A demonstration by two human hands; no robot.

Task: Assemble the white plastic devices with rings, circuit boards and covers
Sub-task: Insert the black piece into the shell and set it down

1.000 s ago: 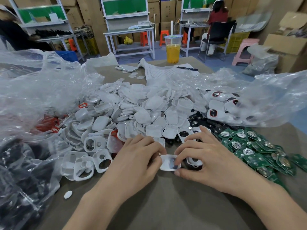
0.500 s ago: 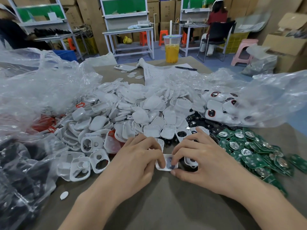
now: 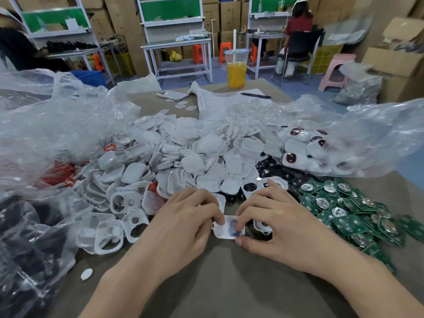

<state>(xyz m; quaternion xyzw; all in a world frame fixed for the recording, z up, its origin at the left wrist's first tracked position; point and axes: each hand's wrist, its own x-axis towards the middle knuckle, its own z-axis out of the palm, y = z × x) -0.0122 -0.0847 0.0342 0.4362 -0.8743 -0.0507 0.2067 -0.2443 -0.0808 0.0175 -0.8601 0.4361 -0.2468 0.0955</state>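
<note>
A small white plastic device lies on the brown table between my hands, a dark part showing inside it. My left hand holds its left edge with curled fingertips. My right hand pinches its right side, thumb below and fingers on top. Behind them spreads a large heap of white shells and covers. Green circuit boards lie in a pile to the right. Red rings show at the left under plastic, and black round parts sit behind my right hand.
Clear plastic bags bulge at both sides; the right bag holds finished white devices. A cup of orange drink, a phone, paper and a pen stand at the far table edge. A person sits at a bench behind.
Both hands stay on the same white device. My fingers have shifted slightly on it, and the view has moved a little closer.
</note>
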